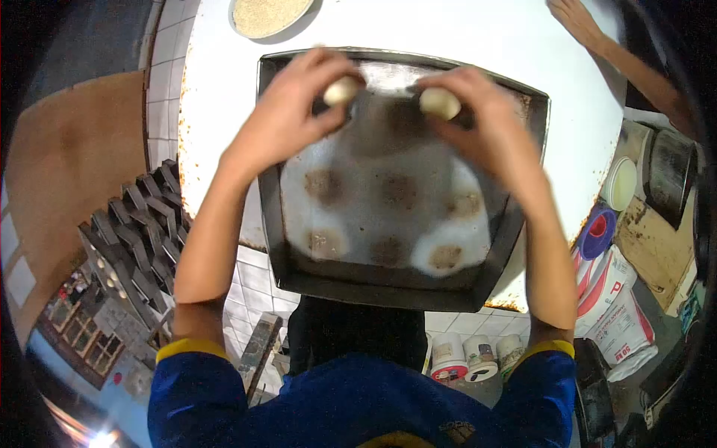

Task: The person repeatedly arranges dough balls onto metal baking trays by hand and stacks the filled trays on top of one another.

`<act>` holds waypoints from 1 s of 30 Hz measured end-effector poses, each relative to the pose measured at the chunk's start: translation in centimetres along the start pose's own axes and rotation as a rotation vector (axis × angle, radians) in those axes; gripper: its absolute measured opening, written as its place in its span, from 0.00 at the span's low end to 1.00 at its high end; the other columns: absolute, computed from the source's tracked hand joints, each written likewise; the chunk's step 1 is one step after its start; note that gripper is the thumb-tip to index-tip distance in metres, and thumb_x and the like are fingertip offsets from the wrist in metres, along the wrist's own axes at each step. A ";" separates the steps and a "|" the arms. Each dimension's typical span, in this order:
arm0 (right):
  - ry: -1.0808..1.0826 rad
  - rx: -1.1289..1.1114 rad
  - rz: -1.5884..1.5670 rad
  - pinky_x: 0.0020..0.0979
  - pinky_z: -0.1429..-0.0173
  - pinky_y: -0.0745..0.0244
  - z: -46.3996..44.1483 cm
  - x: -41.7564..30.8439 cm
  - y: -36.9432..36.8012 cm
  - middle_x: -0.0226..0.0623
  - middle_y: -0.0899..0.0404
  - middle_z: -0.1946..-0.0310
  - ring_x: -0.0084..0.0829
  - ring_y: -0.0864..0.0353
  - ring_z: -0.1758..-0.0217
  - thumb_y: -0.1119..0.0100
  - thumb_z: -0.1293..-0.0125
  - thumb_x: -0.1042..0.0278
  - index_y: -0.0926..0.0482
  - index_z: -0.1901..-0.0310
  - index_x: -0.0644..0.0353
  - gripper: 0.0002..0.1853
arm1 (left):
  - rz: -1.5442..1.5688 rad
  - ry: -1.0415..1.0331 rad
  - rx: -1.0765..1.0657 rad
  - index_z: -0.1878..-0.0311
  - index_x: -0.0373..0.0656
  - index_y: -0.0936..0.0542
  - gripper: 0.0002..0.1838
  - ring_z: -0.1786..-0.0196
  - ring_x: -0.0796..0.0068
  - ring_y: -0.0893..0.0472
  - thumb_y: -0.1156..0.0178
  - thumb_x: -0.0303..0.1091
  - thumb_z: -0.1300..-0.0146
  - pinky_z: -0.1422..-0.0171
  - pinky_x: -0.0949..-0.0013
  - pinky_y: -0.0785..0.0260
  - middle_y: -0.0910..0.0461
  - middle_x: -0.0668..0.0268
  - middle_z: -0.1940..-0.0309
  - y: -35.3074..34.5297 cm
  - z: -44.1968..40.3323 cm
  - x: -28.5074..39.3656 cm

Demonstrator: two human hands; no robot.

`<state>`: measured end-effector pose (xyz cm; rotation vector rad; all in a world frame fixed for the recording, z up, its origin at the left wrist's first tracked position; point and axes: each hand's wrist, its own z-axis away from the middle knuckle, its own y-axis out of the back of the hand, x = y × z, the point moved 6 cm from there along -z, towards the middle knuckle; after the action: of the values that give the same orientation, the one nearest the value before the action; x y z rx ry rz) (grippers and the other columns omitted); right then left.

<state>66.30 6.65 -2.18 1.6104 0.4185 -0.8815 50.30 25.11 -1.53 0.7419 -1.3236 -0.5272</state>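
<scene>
A deep, dark metal baking pan (373, 292) lies before me on the white table, its bottom marked with several round brownish spots. Over its far left part, my left hand (299, 97) is closed around a pale dough ball (341, 91). A second dough ball (439, 103) sits in the curled fingers of my right hand (482, 108), over the far right part of the pan. Both hands are slightly blurred, and I cannot tell whether the balls touch the pan.
A bowl of pale grains (267, 15) stands at the table's far left. Another person's hand (579, 22) rests at the far right of the white table (216, 112). Dark metal pans (142, 224) are stacked at left; tubs (448, 355) and sacks (620, 321) stand below.
</scene>
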 end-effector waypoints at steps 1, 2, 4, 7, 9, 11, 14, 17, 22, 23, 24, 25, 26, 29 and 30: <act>0.022 -0.017 -0.057 0.43 0.40 0.16 0.2 0.5 -2.8 0.48 0.18 0.46 0.56 0.15 0.46 0.23 0.45 0.80 0.15 0.38 0.53 0.30 | -0.061 0.050 -0.004 0.38 0.42 0.18 0.25 0.34 0.49 0.20 0.31 0.20 0.41 0.24 0.55 0.29 0.20 0.57 0.41 -1.3 1.8 -1.2; -0.064 -0.084 -0.080 0.43 0.36 0.18 0.4 0.8 -4.8 0.45 0.18 0.43 0.52 0.17 0.41 0.25 0.41 0.75 0.15 0.38 0.54 0.26 | -0.044 0.126 -0.063 0.37 0.41 0.18 0.27 0.30 0.47 0.24 0.30 0.19 0.42 0.23 0.53 0.30 0.22 0.56 0.38 -2.6 3.1 -2.3; -0.147 -0.156 -0.104 0.42 0.31 0.21 0.8 1.3 -7.6 0.42 0.19 0.40 0.49 0.19 0.36 0.26 0.37 0.71 0.14 0.38 0.55 0.23 | -0.102 0.154 -0.070 0.36 0.41 0.19 0.29 0.28 0.46 0.26 0.30 0.18 0.44 0.22 0.51 0.30 0.24 0.55 0.35 -4.5 4.5 -3.5; 0.169 -0.286 0.637 0.45 0.19 0.34 1.1 0.8 -10.8 0.39 0.24 0.28 0.43 0.30 0.21 0.34 0.27 0.55 0.18 0.31 0.57 0.27 | -0.213 0.156 -0.060 0.25 0.44 0.25 0.39 0.19 0.42 0.36 0.30 0.19 0.44 0.14 0.46 0.37 0.32 0.52 0.25 -6.8 4.9 -4.7; 0.127 -0.239 0.761 0.45 0.11 0.50 1.1 0.8 -11.8 0.38 0.32 0.19 0.37 0.48 0.11 0.44 0.21 0.42 0.28 0.22 0.60 0.37 | -0.281 0.119 -0.019 0.16 0.47 0.35 0.48 0.14 0.40 0.44 0.31 0.24 0.42 0.09 0.42 0.47 0.40 0.48 0.18 -8.0 5.1 -4.2; 0.124 -0.244 0.661 0.44 0.10 0.52 1.6 1.2 -12.9 0.42 0.35 0.17 0.40 0.48 0.10 0.44 0.21 0.41 0.32 0.19 0.61 0.39 | -0.293 0.111 -0.070 0.12 0.46 0.42 0.51 0.11 0.40 0.51 0.32 0.29 0.40 0.07 0.39 0.55 0.46 0.44 0.14 -9.1 5.7 -4.9; 0.088 -0.228 0.384 0.45 0.08 0.57 0.9 1.8 -11.8 0.48 0.40 0.15 0.43 0.49 0.09 0.41 0.22 0.42 0.36 0.17 0.63 0.42 | -0.263 0.127 -0.103 0.14 0.46 0.39 0.53 0.12 0.40 0.46 0.27 0.33 0.44 0.09 0.41 0.49 0.43 0.45 0.16 -7.7 4.9 -4.1; 0.048 -0.144 0.068 0.46 0.17 0.35 -2.0 0.6 -5.9 0.53 0.27 0.24 0.45 0.26 0.22 0.36 0.23 0.50 0.34 0.19 0.63 0.39 | -0.099 0.071 -0.095 0.18 0.44 0.32 0.47 0.20 0.43 0.31 0.27 0.34 0.41 0.17 0.47 0.33 0.33 0.48 0.21 -3.4 2.9 -1.8; -0.121 0.279 -0.120 0.41 0.44 0.19 -10.7 4.2 3.5 0.48 0.16 0.50 0.43 0.14 0.50 0.32 0.27 0.61 0.17 0.39 0.64 0.20 | 0.065 -0.151 0.244 0.23 0.50 0.26 0.39 0.30 0.45 0.22 0.29 0.23 0.39 0.25 0.50 0.26 0.27 0.52 0.27 1.7 -9.0 -2.0; -0.020 0.386 0.135 0.47 0.36 0.22 -12.7 6.5 4.6 0.53 0.18 0.44 0.48 0.16 0.40 0.31 0.27 0.57 0.20 0.36 0.64 0.25 | 0.063 -0.206 0.313 0.23 0.49 0.25 0.37 0.32 0.45 0.21 0.31 0.23 0.37 0.26 0.52 0.25 0.25 0.52 0.29 1.9 -12.9 -2.2; -0.123 0.396 0.205 0.50 0.30 0.25 -14.4 9.1 5.1 0.58 0.20 0.41 0.54 0.19 0.34 0.30 0.28 0.54 0.22 0.33 0.65 0.30 | 0.049 -0.213 0.367 0.26 0.48 0.22 0.33 0.32 0.45 0.20 0.30 0.23 0.36 0.27 0.54 0.25 0.24 0.52 0.30 1.3 -16.5 -3.3; -0.143 0.440 0.305 0.49 0.30 0.24 -16.0 11.3 5.2 0.58 0.19 0.42 0.53 0.18 0.35 0.30 0.29 0.53 0.21 0.33 0.65 0.30 | 0.036 -0.220 0.422 0.28 0.46 0.20 0.30 0.33 0.45 0.20 0.30 0.23 0.35 0.28 0.55 0.24 0.23 0.52 0.32 0.6 -19.8 -4.3; -0.163 0.478 0.402 0.48 0.30 0.23 -17.3 13.3 5.2 0.59 0.17 0.44 0.52 0.17 0.36 0.29 0.29 0.52 0.21 0.33 0.65 0.31 | -0.015 -0.215 0.412 0.33 0.44 0.19 0.25 0.36 0.41 0.21 0.34 0.25 0.35 0.28 0.52 0.25 0.23 0.48 0.36 0.0 -22.6 -4.7; -0.306 0.254 0.465 0.44 0.41 0.16 -20.6 18.0 4.8 0.54 0.12 0.54 0.50 0.10 0.49 0.28 0.34 0.44 0.19 0.32 0.60 0.36 | -0.125 -0.166 0.314 0.36 0.44 0.18 0.23 0.36 0.36 0.23 0.38 0.24 0.35 0.26 0.46 0.27 0.23 0.46 0.37 -2.1 -28.4 -5.9; -0.318 0.242 0.462 0.44 0.41 0.16 -20.6 16.9 4.7 0.54 0.12 0.54 0.50 0.10 0.49 0.28 0.34 0.44 0.19 0.32 0.60 0.36 | -0.115 -0.158 0.302 0.36 0.44 0.18 0.23 0.36 0.36 0.23 0.38 0.24 0.35 0.26 0.46 0.27 0.23 0.46 0.37 -2.4 -29.0 -5.9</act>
<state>86.98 21.73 -10.97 1.6529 -0.2860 -0.8296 77.83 33.08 -9.43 1.0468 -1.5342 -0.4907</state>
